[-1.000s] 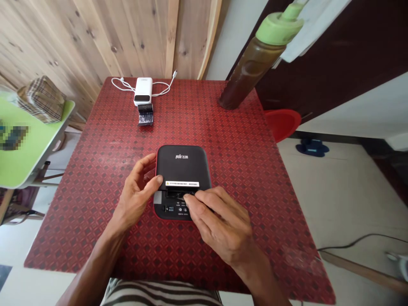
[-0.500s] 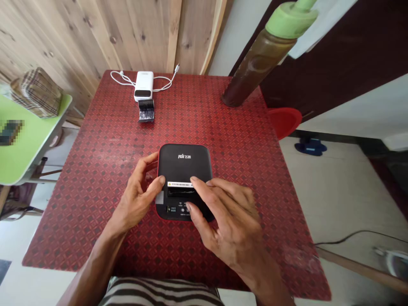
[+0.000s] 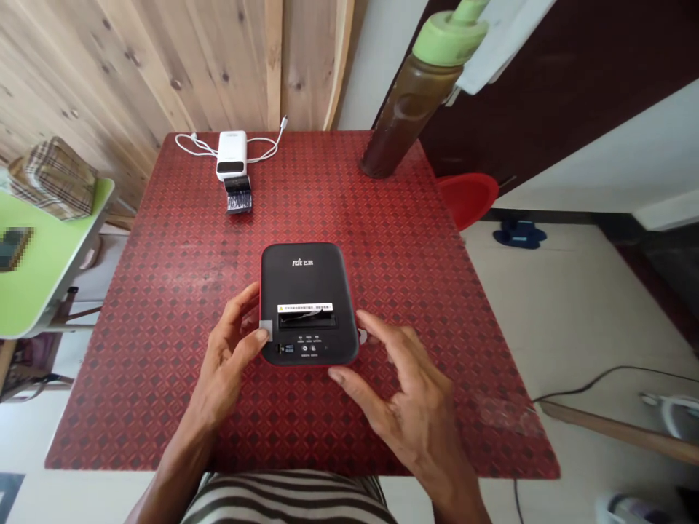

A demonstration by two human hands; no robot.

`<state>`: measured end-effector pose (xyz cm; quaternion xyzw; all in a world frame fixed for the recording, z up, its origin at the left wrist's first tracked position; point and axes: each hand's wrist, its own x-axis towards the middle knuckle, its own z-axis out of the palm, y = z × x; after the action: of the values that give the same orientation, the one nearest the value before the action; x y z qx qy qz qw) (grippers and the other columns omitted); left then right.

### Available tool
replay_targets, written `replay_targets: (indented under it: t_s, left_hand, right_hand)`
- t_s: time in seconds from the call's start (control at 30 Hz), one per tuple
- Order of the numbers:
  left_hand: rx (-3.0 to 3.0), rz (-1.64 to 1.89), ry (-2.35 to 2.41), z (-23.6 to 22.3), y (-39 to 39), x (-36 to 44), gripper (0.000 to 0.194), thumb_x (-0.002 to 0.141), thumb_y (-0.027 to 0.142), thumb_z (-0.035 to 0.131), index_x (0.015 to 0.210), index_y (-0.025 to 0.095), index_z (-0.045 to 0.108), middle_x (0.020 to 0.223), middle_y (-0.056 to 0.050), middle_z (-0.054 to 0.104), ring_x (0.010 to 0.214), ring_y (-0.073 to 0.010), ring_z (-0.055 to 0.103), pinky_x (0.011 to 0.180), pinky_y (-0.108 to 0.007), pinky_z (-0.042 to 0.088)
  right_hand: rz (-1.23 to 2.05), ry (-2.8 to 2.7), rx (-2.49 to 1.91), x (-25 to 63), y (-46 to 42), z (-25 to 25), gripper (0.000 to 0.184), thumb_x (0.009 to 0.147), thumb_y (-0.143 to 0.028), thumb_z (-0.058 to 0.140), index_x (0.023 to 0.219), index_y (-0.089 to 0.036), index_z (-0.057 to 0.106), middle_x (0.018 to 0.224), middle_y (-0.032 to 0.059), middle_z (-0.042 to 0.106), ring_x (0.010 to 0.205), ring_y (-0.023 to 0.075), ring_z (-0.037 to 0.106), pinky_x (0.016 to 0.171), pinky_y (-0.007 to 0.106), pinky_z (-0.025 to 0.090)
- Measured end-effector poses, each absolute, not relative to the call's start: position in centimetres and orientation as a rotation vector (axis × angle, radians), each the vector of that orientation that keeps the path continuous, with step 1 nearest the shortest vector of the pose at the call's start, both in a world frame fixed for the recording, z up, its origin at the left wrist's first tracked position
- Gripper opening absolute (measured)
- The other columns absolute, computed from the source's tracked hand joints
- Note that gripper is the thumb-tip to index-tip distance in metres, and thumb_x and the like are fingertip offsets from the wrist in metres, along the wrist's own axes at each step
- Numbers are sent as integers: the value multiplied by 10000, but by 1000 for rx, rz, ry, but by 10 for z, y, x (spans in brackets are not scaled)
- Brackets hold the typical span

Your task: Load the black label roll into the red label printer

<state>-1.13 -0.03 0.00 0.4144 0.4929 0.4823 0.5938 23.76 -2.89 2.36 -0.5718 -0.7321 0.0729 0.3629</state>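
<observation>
A black receipt printer (image 3: 303, 284) with a red rim lies flat on the red patterned table. White lettering is on its lid, and a warning strip runs above its paper slot, where a thin torn-looking edge shows. My left hand (image 3: 226, 356) is at the printer's left side, thumb on the lower left edge beside a small pale patch, fingers against the side. At the lower right corner, my right hand (image 3: 407, 389) has its thumb and fingers spread. Its index fingertip is close to the right side, near a small pale piece; whether they touch I cannot tell.
A white power bank (image 3: 232, 155) with a cable and a small black roll (image 3: 239, 195) lie at the table's far left. A tall brown bottle (image 3: 409, 102) with a green cap stands far right. Beyond are a red stool (image 3: 470, 198) and a green table (image 3: 49, 255).
My right hand has come off the printer's top and moved right and down to its corner, uncovering the slot and buttons. My left thumb has slid down the left edge. The view has shifted slightly.
</observation>
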Motion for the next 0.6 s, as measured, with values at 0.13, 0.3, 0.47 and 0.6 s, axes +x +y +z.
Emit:
replay_targets:
  t_s: [0.13,0.3,0.47,0.6]
  left_hand:
    - [933,1141,1202,2,-4,-8,500,1068,372,747,1565,390,694,1660,-30,662,1533,-324,604,1262,-482,487]
    - [945,1122,1246,8,-1,-5,512,1049,372,761,1555,355,692,1636,-56,681,1497,-342,632,1163,-461,553]
    - [941,1125,1290,13,2,-3,507,1015,396,789,1513,331,713,1577,-68,715,1401,-316,696,1119,-427,569]
    - [852,1136,1267,16,4,2,545,985,407,810,1510,310,705,1550,-89,726,1394,-326,695,1165,-472,555]
  right_hand:
    - [127,-1871,-1468,230,-34,15,530,1102,-506,728,1489,-158,627,1148,139,829,976,272,798,902,441,700]
    - [119,-1814,-1456,224,-36,11,557,1088,-449,764,1518,-133,602,1159,166,835,952,265,814,848,402,714]
    - [121,-1758,-1495,221,-39,7,604,1103,-476,740,1571,-143,554,1222,191,857,1008,284,861,863,419,730]
    - [109,-1738,-1524,220,-39,6,601,1118,-523,702,1572,-159,552,1201,181,877,960,288,882,869,449,740]
